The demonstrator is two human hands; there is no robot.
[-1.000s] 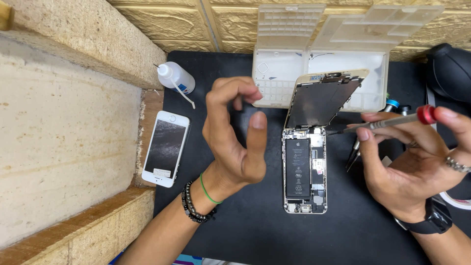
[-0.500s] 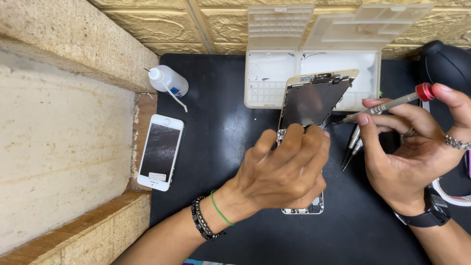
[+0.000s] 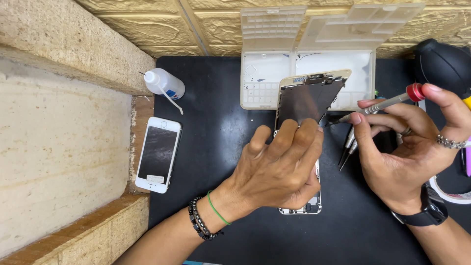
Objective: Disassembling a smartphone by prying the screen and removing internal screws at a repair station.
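An opened smartphone [image 3: 304, 208] lies on a black mat [image 3: 216, 142], with its screen panel [image 3: 306, 100] lifted upright at the far end. My left hand [image 3: 279, 169] rests palm-down over the phone's body, covering most of it, fingertips at the base of the raised screen. My right hand [image 3: 407, 147] holds a thin screwdriver with a red cap [image 3: 387, 103]; its tip points at the screen's right edge. Two more thin tools [image 3: 347, 149] lie under the right hand's fingers.
A second white phone [image 3: 158, 153] lies face-up at the mat's left edge. A small white squeeze bottle [image 3: 164, 84] lies behind it. An open white compartment box [image 3: 304, 54] stands at the back. A black blower [image 3: 441, 64] and tape roll [image 3: 449, 194] sit right.
My left hand came down from a raised position left of the phone and now lies flat over the phone's body. My right hand kept the screwdriver and barely shifted.
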